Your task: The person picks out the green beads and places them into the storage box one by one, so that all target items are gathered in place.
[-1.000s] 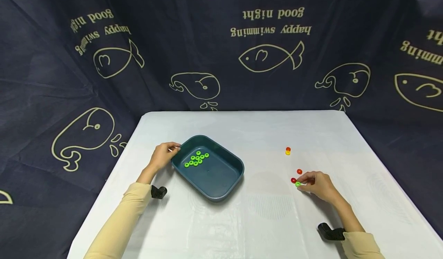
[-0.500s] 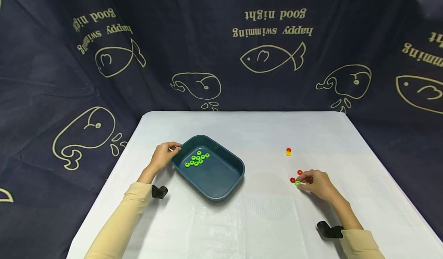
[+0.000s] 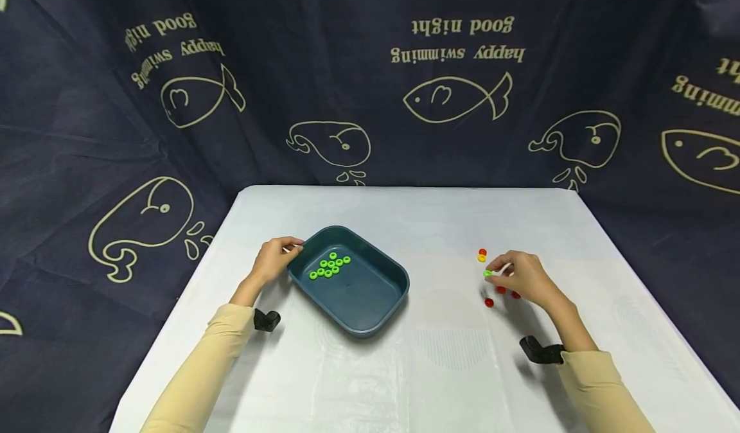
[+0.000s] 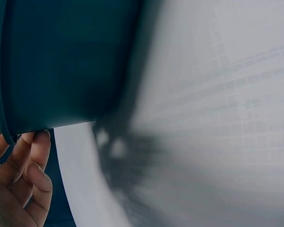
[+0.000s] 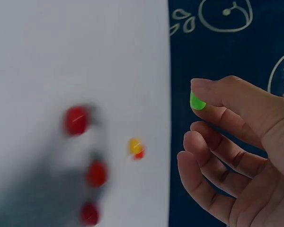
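At the left, my left hand pinches the rim of a dark teal plastic bin at its left corner; the left wrist view shows fingers curled under that rim. Inside the bin lie several small green ring-shaped beads. My right hand holds one more green ring-shaped bead between thumb and index finger, raised over the table. Its other fingers are loosely bent. Below it lie three red beads, one of them nearest the bin, the others partly behind the hand.
Farther back, a yellow bead lies against an orange-red bead. The white-covered table ends at a dark curtain printed with fish and whales. Black straps with camera mounts sit on the wrists.
The right hand has lifted the green bead off the table, away from the red ones, and moved it farther back and slightly left. The left hand and bin stay in place.
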`<state>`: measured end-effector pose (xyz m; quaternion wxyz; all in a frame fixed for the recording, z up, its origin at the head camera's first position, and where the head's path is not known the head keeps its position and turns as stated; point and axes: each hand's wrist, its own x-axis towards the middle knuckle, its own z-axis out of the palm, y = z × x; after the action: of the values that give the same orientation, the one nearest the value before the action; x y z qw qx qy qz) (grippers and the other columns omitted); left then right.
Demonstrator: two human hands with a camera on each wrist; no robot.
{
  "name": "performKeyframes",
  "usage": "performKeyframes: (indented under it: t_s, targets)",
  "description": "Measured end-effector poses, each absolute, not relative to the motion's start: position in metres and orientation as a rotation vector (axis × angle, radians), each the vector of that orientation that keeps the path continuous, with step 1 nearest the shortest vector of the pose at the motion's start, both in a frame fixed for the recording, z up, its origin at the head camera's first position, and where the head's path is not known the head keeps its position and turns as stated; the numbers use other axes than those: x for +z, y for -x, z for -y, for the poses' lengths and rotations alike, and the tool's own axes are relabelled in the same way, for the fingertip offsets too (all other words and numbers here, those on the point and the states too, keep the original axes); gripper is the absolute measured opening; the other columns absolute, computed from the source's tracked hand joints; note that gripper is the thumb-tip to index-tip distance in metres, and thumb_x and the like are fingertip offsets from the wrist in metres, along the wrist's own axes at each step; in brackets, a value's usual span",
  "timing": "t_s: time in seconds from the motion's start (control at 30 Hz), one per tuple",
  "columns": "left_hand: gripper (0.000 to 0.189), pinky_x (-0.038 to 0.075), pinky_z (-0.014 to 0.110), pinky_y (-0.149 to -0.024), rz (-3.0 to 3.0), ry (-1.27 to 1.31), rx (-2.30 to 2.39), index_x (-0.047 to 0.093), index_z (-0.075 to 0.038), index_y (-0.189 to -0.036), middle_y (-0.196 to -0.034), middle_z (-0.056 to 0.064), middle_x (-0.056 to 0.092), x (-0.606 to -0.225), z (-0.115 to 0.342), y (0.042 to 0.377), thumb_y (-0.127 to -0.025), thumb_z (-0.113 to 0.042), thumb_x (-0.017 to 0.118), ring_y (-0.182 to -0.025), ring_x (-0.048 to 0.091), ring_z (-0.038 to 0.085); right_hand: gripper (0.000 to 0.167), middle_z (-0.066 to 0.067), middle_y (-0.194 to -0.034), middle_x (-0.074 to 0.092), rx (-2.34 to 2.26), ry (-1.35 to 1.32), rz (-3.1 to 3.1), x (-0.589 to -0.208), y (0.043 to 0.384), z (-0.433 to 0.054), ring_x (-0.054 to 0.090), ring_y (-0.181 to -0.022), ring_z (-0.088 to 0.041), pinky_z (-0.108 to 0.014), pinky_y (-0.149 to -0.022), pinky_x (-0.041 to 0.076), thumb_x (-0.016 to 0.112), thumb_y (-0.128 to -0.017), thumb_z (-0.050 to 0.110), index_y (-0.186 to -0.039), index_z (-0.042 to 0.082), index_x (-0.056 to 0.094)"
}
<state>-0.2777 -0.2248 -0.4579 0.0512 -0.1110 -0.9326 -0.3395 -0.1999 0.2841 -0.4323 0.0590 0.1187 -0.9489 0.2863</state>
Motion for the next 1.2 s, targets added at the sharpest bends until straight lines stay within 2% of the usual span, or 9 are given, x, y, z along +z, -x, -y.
performKeyframes:
  t_s: [0.17, 0.5, 0.7, 0.9, 1.07, 1.2]
  targets:
    - [0.024, 0.046, 0.028, -0.061, 2.833, 0.343, -1.036, 0.068, -0.007, -0.112, -0.095, 0.012, 0.071, -0.457, 0.225, 0.277, -0.092, -0.017, 0.06, -0.075, 0.064, 0.02, 0.014, -0.012, -0.092, 0.07, 0.903, -0.402, 2.86, -0.409, 0.219, -0.265, 0.062, -0.077, -0.019, -0.026, -0.063, 0.046, 0.078, -0.075, 0.014, -0.087, 0.008, 0.074]
    - [0.024, 0.047, 0.028, -0.061, 2.843, 0.33, -1.006, 0.068, -0.007, -0.111, -0.095, 0.012, 0.071, -0.455, 0.224, 0.277, -0.092, -0.018, 0.06, -0.076, 0.065, 0.021, 0.017, -0.009, -0.091, 0.07, 0.987, -0.559, 2.807, -0.373, 0.258, -0.2, 0.064, -0.082, -0.024, -0.028, -0.062, 0.047, 0.077, -0.076, 0.016, -0.092, 0.01, 0.075]
    - [0.024, 0.047, 0.029, -0.062, 2.844, 0.329, -0.976, 0.069, -0.006, -0.11, -0.094, 0.012, 0.071, -0.455, 0.223, 0.277, -0.091, -0.018, 0.061, -0.076, 0.065, 0.02, 0.017, -0.008, -0.09, 0.071, 1.072, -0.637, 2.797, -0.362, 0.278, -0.154, 0.065, -0.074, -0.021, -0.027, -0.056, 0.049, 0.077, -0.077, 0.018, -0.092, 0.01, 0.075]
    - [0.023, 0.047, 0.029, -0.062, 2.832, 0.336, -0.986, 0.069, -0.006, -0.11, -0.092, 0.012, 0.071, -0.454, 0.223, 0.277, -0.091, -0.018, 0.061, -0.076, 0.065, 0.021, 0.017, -0.008, -0.089, 0.072, 1.188, -0.717, 2.787, -0.361, 0.292, -0.11, 0.066, -0.066, -0.016, -0.025, -0.055, 0.052, 0.077, -0.077, 0.017, -0.092, 0.008, 0.075]
    - [0.023, 0.046, 0.028, -0.061, 2.831, 0.336, -0.998, 0.069, -0.007, -0.109, -0.092, 0.012, 0.071, -0.453, 0.224, 0.277, -0.091, -0.018, 0.061, -0.075, 0.064, 0.021, 0.016, -0.009, -0.09, 0.073, 1.211, -0.833, 2.798, -0.373, 0.3, -0.076, 0.068, -0.072, -0.02, -0.023, -0.055, 0.052, 0.076, -0.079, 0.017, -0.092, 0.008, 0.074]
    - [0.023, 0.047, 0.028, -0.061, 2.829, 0.348, -1.009, 0.069, -0.006, -0.11, -0.092, 0.012, 0.071, -0.454, 0.223, 0.277, -0.091, -0.017, 0.061, -0.074, 0.064, 0.021, 0.014, -0.009, -0.087, 0.071, 1.232, -0.909, 2.834, -0.388, 0.302, -0.051, 0.067, -0.069, -0.024, -0.021, -0.053, 0.05, 0.075, -0.079, 0.016, -0.091, 0.008, 0.074]
